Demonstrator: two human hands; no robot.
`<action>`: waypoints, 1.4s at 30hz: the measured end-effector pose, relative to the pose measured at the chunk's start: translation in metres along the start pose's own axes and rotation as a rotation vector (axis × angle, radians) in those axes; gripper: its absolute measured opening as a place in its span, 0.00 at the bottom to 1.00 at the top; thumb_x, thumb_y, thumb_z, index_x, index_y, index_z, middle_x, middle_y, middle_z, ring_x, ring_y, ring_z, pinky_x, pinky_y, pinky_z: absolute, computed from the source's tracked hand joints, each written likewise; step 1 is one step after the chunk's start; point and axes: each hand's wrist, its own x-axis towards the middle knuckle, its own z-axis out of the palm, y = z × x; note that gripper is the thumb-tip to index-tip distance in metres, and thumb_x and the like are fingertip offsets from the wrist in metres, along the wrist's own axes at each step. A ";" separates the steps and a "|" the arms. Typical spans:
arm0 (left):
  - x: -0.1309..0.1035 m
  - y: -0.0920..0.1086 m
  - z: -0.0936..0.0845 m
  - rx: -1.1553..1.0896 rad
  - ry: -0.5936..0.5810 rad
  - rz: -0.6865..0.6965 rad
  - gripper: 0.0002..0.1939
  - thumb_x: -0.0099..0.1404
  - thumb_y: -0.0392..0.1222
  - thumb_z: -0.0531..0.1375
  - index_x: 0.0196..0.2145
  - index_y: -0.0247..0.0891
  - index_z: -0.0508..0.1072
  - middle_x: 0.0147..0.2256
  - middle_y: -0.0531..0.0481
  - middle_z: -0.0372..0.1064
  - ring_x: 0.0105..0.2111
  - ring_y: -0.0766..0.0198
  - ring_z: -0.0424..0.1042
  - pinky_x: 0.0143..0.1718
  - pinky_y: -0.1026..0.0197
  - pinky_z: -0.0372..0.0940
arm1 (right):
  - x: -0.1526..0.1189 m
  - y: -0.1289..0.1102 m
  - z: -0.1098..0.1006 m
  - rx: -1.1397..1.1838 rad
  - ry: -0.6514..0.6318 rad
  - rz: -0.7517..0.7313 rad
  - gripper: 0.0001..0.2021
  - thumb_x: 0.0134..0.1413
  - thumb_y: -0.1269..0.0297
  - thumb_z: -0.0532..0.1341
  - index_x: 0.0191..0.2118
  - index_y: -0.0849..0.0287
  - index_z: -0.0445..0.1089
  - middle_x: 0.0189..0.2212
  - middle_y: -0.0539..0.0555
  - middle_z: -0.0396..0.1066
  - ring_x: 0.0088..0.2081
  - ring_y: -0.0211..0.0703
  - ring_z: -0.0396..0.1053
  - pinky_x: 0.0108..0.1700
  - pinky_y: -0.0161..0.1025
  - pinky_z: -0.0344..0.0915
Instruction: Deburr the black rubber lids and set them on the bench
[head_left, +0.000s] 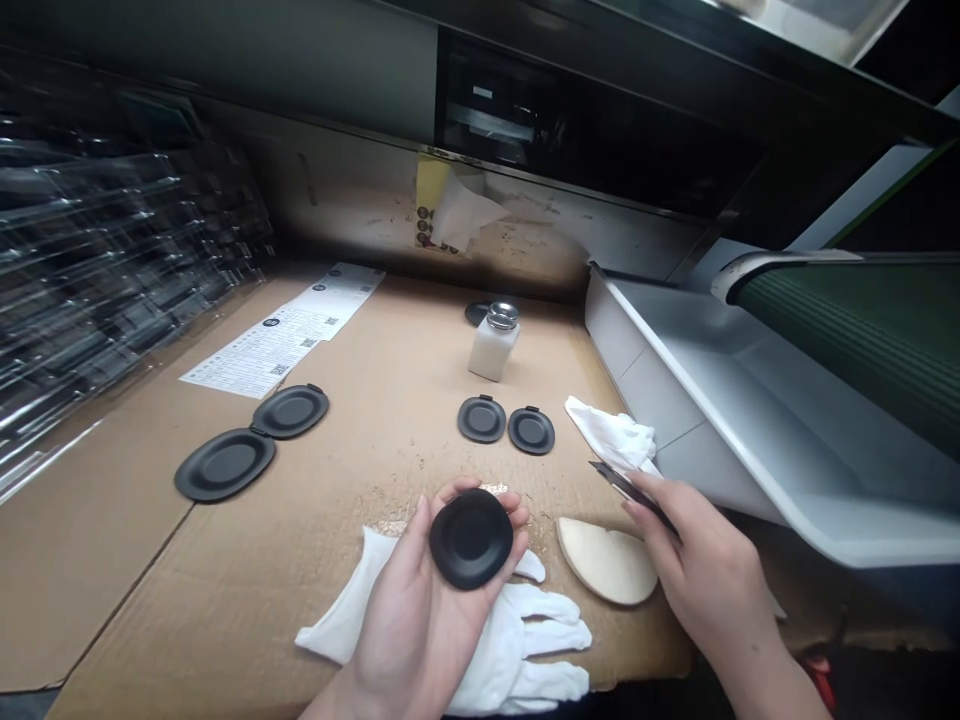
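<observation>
Straight from the wearer's head we look, the single head camera facing forward and down across the brown cardboard-covered tabletop. Close in, towards the bottom edge, are the bare left hand and the bare right hand; farther off stands the scuffed metallic back panel, its top edge slanting down to the right!

Upper left, the plastic stack is blurred and cut off; print on the labels is too small to read; upper centre, the bottle partly hides a disc; lower right, the right hand covers the tool's rear.
</observation>
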 end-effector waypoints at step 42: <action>-0.009 -0.029 -0.012 1.546 -0.145 0.656 0.20 0.50 0.47 0.66 0.43 0.54 0.72 0.46 0.51 0.63 0.49 0.53 0.61 0.48 0.62 0.55 | 0.002 -0.029 -0.081 -0.012 -0.190 -0.312 0.13 0.56 0.71 0.51 0.42 0.58 0.70 0.34 0.55 0.69 0.29 0.38 0.64 0.27 0.36 0.59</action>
